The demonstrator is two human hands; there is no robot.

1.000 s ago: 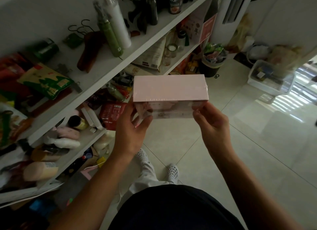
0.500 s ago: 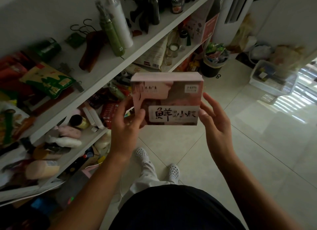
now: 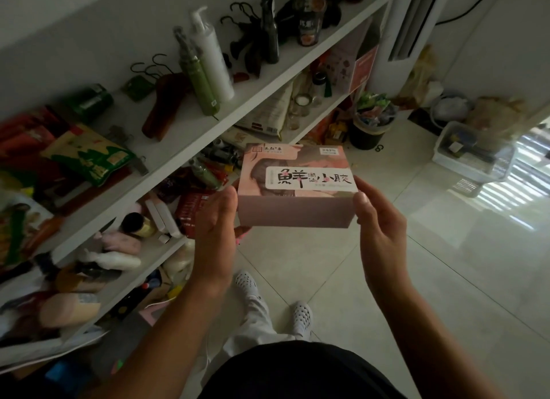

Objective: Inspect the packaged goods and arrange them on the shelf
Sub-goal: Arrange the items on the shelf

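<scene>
Both bare forearms reach forward from the near edge. The left hand (image 3: pixel 215 220) presses its thumb and palm against the left end of a pink box (image 3: pixel 296 187), while the right hand (image 3: pixel 379 220) clasps the right end, fingers curled underneath.

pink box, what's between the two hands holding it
In the head view only the pink box lies between them: the left hand presses its left end, the right hand its right end.

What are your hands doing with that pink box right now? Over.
Left hand and right hand: grip on the ends of the pink box. Printed face up, box off the shelf. Nothing between them.
</scene>
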